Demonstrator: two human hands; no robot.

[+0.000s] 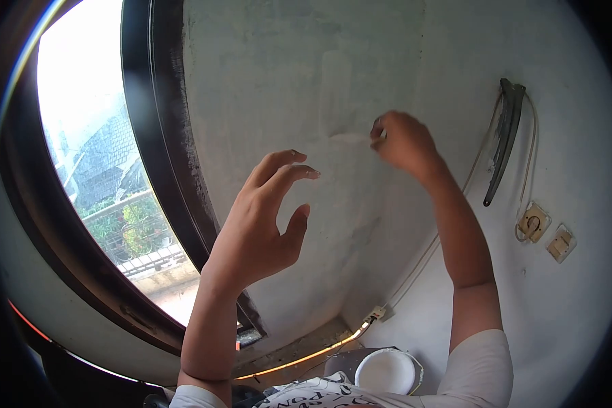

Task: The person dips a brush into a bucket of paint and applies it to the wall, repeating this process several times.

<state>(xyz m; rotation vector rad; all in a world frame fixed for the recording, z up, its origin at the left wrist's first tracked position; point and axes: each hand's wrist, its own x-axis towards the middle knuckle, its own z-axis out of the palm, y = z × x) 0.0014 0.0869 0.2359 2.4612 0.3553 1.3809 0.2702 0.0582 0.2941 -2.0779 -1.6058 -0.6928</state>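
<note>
"Wall (285, 88) first: how does it look from where you are?"

"It fills most of my view, pale grey-green with cloudy patches. The tall window (102, 122) is on the left, dark-framed, with a railing (126, 204) and greenery outside. Low down, near my printed shirt (319, 396), is a round white bucket (385, 371). Over on the right a long dark strip (506, 143) hangs with a looped cable (536, 122), above two outlets (534, 221)."

"And your hands?"

"My left hand (262, 221) is open, fingers curved, nothing in it. My right hand (408, 144) is closed, pinching a thin pale tool (350, 137). It's out in front of the wall, pointing left from my fingers — whether it touches, I can't tell."

"What does the tool look like?"

"Slim, whitish, nearly level. It almost melts into the wall colour, so its exact outline is hard to make out."

"Any textures?"

"The wall is smeary and uneven, the window's dark border rough with pale flecks along the wall side. Smallest of all — whitish specks on my left fingertips (313, 174)."
</note>
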